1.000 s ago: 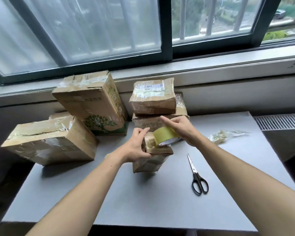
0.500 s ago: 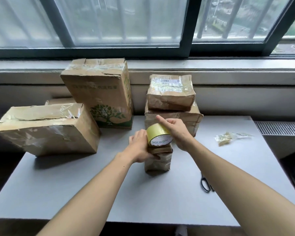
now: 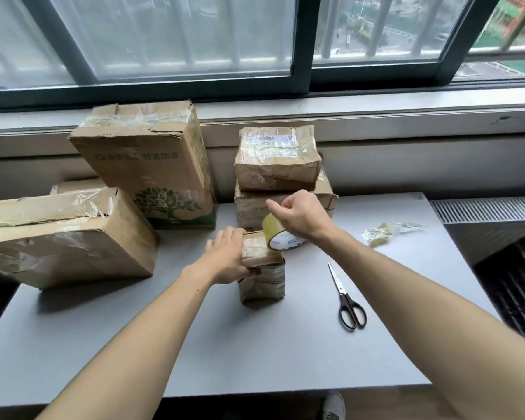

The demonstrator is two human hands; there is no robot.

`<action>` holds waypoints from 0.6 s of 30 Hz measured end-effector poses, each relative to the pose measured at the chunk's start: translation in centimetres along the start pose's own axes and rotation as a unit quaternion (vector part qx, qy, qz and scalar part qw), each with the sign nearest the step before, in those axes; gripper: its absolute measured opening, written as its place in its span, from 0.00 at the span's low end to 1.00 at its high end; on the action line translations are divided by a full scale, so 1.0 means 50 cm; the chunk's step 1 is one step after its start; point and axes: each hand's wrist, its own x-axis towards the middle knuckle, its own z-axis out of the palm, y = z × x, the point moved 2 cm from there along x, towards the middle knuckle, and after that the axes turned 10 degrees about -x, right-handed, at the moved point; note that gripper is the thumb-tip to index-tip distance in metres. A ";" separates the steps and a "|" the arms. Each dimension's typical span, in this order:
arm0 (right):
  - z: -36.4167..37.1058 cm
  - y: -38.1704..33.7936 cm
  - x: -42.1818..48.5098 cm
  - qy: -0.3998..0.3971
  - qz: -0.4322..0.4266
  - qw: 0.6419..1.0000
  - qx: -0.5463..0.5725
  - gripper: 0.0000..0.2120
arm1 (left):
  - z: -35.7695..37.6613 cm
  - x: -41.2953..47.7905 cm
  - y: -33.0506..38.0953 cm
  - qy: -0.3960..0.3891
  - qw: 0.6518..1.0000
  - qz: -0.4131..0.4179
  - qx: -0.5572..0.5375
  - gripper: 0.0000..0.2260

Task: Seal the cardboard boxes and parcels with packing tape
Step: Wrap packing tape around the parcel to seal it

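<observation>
A small upright cardboard parcel (image 3: pixel 262 280) stands in the middle of the grey table (image 3: pixel 194 353). My left hand (image 3: pixel 229 257) grips its top left side, thumb on the front. My right hand (image 3: pixel 303 216) holds a roll of yellowish packing tape (image 3: pixel 275 233) at the parcel's top right edge, fingers curled round the roll, which tilts over the parcel's top. Glossy tape covers the parcel's top face.
Black-handled scissors (image 3: pixel 346 298) lie to the right of the parcel. A crumpled tape scrap (image 3: pixel 379 233) sits further right. Two stacked parcels (image 3: pixel 278 165) stand behind, a tall tree-printed box (image 3: pixel 155 165) and a large flat box (image 3: pixel 61 237) to the left. A windowsill runs behind.
My right hand has carried the tape roll from above the parcel's top to its right edge and lower. My left hand has kept its hold on the parcel. The view has shifted.
</observation>
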 end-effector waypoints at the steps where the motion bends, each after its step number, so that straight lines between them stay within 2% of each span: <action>1: -0.008 0.015 -0.002 -0.001 0.003 0.999 -0.033 0.28 | 0.000 -0.002 0.003 -0.003 1.000 -0.004 0.007 0.42; 6: 0.004 0.065 -0.010 -0.007 -0.002 0.992 -0.126 0.27 | -0.004 -0.003 0.019 -0.017 0.999 -0.023 0.027 0.42; 13: 0.075 0.150 -0.030 -0.032 0.054 0.988 -0.140 0.23 | 0.003 -0.003 0.008 -0.025 0.999 -0.018 0.038 0.41; 18: 0.155 0.146 -0.025 -0.019 0.081 0.991 -0.107 0.23 | 0.003 0.003 0.004 -0.021 0.998 -0.013 0.059 0.41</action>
